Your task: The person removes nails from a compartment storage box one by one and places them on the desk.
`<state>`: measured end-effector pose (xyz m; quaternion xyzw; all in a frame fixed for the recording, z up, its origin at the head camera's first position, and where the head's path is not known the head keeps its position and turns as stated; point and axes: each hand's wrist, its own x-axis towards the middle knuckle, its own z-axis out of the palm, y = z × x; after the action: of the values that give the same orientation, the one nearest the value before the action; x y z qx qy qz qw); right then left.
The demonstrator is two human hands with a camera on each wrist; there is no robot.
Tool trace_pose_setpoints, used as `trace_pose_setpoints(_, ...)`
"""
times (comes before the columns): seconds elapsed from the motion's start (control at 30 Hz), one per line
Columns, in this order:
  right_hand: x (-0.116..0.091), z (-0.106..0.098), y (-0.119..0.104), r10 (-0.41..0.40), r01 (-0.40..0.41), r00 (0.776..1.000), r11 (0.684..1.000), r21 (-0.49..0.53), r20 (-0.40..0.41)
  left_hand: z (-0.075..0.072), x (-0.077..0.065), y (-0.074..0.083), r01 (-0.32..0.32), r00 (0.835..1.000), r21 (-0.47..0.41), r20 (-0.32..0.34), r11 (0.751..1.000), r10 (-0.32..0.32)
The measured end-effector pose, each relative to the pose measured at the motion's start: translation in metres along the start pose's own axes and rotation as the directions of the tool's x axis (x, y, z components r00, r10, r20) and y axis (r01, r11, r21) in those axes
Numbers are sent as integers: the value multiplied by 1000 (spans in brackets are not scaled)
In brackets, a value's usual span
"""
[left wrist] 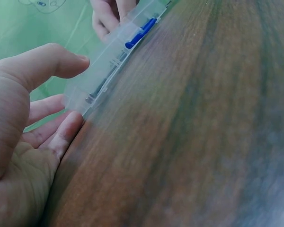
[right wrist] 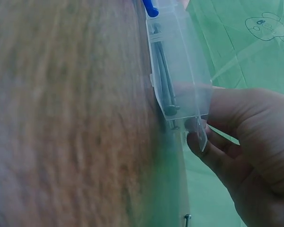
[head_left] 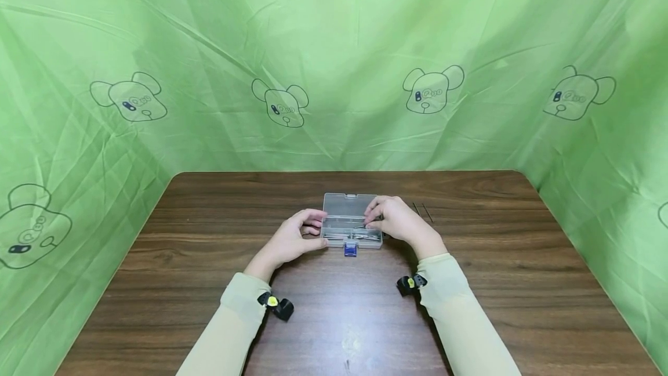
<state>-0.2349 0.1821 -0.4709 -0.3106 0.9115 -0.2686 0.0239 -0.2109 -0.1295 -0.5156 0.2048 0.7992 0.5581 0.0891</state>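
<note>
A clear plastic compartment box (head_left: 336,243) lies on the table with its lid (head_left: 344,205) raised at the back and a blue latch (head_left: 350,249) at the front. My left hand (head_left: 294,237) holds its left end, thumb by the front corner and fingers along the side. Several metal nails (head_left: 367,237) lie in the front compartments; their heads show through the wall in the right wrist view. Over the rear compartment my right hand (head_left: 399,219) pinches a nail (head_left: 359,227); the box wall partly hides those fingertips in the right wrist view.
Two loose nails (head_left: 428,212) lie on the table to the right of the box, beyond the right hand. The brown wooden table (head_left: 209,208) meets green cloth (head_left: 355,132) at its back and sides.
</note>
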Motion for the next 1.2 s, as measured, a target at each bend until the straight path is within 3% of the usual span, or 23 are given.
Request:
trace_pose_setpoints(0.5, 1, 1, -3, -33, 35, 999, 994, -106, 14, -1, 0, -1, 0, 1000, 0, -3, 1000, 0)
trace_pose_setpoints(0.87, -3, -6, 2, -40, 40, 998, 999, -6, 39, 0, 0, 3, 9, 1000, 7, 9, 1000, -9)
trace_pose_setpoints(1.2, 0, -2, -4, -76, 76, 997, 991, -112, 7, 0, 0, 3, 10, 1000, 27, 13, 1000, -11)
